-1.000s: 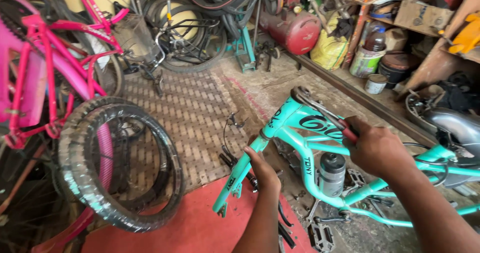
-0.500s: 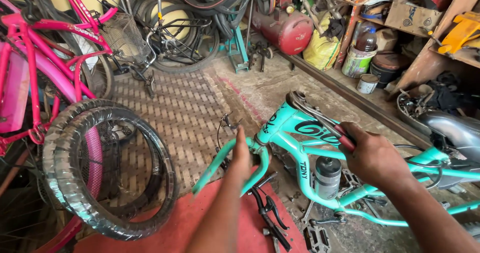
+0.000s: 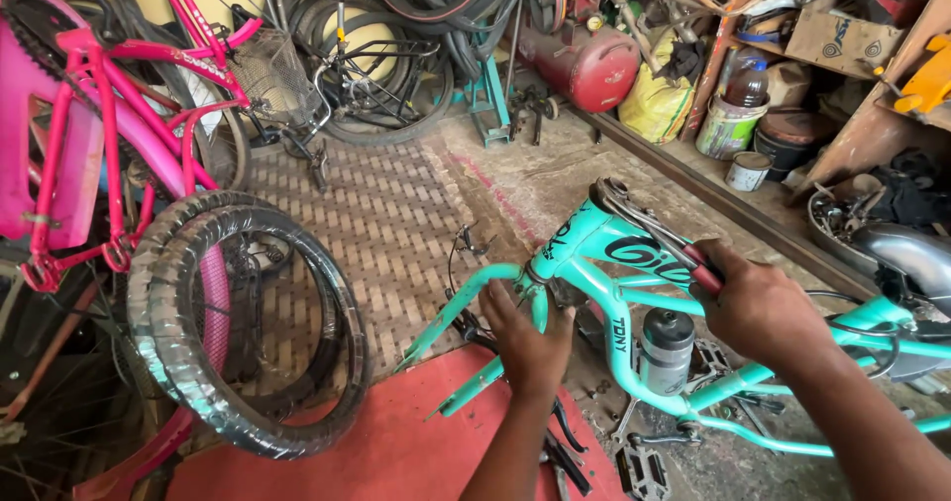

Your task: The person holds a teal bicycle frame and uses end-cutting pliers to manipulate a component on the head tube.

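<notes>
A turquoise bicycle frame (image 3: pixel 634 293) lies on its side on the floor in front of me. My left hand (image 3: pixel 527 335) grips its turquoise front fork (image 3: pixel 466 308) near the crown, where the fork meets the head tube. My right hand (image 3: pixel 758 305) is closed around a tool with a red handle (image 3: pixel 705 275) whose metal jaws (image 3: pixel 619 204) sit on the top of the head tube. A grey bottle (image 3: pixel 666 348) is mounted inside the frame. Black pedals (image 3: pixel 639 466) lie below it.
A black tyre (image 3: pixel 213 323) leans against a pink bicycle (image 3: pixel 109 135) on the left. A red mat (image 3: pixel 376 442) covers the floor near me. More tyres, a red tank (image 3: pixel 584 60), a yellow sack (image 3: pixel 659 100) and paint tins (image 3: pixel 733 125) crowd the back and right.
My left hand has shifted along the fork up to its crown, and the fork has swung outward to the left. My right hand stays on the tool.
</notes>
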